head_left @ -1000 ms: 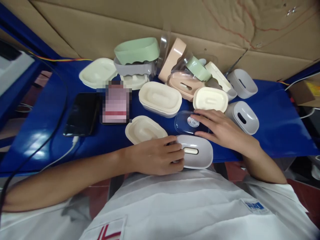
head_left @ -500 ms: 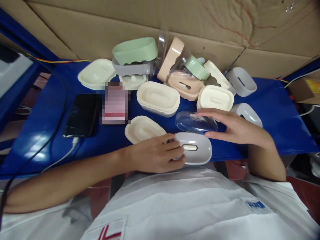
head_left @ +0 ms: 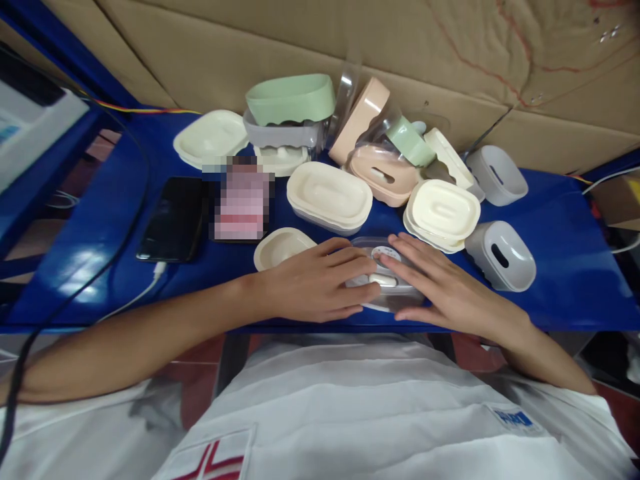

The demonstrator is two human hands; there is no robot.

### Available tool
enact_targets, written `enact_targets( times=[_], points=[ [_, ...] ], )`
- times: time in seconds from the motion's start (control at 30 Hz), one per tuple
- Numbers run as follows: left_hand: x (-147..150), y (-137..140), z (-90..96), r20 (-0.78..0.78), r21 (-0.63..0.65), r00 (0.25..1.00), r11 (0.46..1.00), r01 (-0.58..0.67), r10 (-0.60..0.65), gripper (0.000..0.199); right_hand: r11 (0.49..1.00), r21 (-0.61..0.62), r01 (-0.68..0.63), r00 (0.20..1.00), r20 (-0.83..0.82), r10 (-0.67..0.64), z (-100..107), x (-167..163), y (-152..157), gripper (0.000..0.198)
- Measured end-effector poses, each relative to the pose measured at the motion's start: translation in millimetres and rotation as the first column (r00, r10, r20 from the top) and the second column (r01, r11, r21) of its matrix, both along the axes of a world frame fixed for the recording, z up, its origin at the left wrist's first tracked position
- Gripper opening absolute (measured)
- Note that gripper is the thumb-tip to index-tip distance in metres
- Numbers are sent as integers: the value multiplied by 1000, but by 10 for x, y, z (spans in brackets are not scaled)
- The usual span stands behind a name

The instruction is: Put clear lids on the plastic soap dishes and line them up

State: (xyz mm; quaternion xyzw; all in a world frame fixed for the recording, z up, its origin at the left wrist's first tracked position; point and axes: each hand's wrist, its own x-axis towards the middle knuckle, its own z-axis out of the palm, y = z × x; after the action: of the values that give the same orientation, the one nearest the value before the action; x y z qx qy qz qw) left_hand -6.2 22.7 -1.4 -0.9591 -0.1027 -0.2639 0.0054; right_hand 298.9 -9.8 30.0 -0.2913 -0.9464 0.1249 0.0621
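In front of me a clear plastic lid [head_left: 386, 252] with a round white sticker lies over an oval grey plastic piece with a pale bar in its slot. My left hand [head_left: 325, 280] rests on the left side of the lid, fingers stretched out and apart. From the right, my right hand [head_left: 443, 283] lies over the other side, its fingers spread and touching the lid. Both hands cover much of the grey piece's edges. Just beyond my left hand sits a cream oval tray [head_left: 280, 248], partly hidden by it.
Behind are stacked cream trays [head_left: 330, 193], more cream lids [head_left: 445, 210], a peach box [head_left: 385, 177], and a green shell [head_left: 293, 100]. Grey shells [head_left: 500, 257] stand right. A phone [head_left: 173, 220] on a cable and a blurred-out pink item [head_left: 243, 207] lie left on the blue table [head_left: 575, 267].
My right hand has brought the clear lid down onto the grey piece, and its fingers have spread over it. My left hand's fingers have straightened onto the lid. The view has shifted slightly.
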Motion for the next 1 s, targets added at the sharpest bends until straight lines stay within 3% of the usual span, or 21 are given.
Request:
enact_targets(
  times=[0.13, 0.3, 0.5, 0.6, 0.73, 0.8, 0.87, 0.93, 1.0],
  points=[
    [27, -33, -32, 58, -13, 998, 999, 36, -35, 15, 994, 110, 23, 997, -74, -15, -171, 58, -201, 95],
    [67, -72, -55, 87, 7, 996, 1000, 26, -26, 10, 950, 298, 97, 977, -212, -33, -440, 67, -347, 93],
    [83, -31, -74, 121, 21, 993, 1000, 2, -5, 9, 900, 403, 166, 976, -200, -90, -526, 24, -474, 93],
    [75, -31, -97, 106, 7, 994, 1000, 15, -15, 10, 908, 377, 181, 971, -217, -103, -526, 16, -493, 89],
    [74, -35, -84, 101, -23, 994, 999, 39, -37, 14, 946, 195, 258, 939, -283, -197, -533, 6, -433, 89],
    [57, -28, -7, 85, -3, 996, 999, 34, -33, 12, 954, 144, 264, 922, -327, -207, -516, 32, -413, 87],
    [0, -17, 138, 60, 48, 998, 999, 7, -10, 8, 944, 179, 276, 907, -374, -194, -470, 129, -419, 87],
    [-111, -8, 326, 23, 113, 998, 992, -60, 57, 16, 876, 285, 390, 867, -434, -245, -404, 343, -438, 87],
    [-263, -17, 504, -50, 95, 983, 980, -174, 179, 23, 714, 394, 579, 780, -522, -344, -352, 699, -442, 85]
  ],
)
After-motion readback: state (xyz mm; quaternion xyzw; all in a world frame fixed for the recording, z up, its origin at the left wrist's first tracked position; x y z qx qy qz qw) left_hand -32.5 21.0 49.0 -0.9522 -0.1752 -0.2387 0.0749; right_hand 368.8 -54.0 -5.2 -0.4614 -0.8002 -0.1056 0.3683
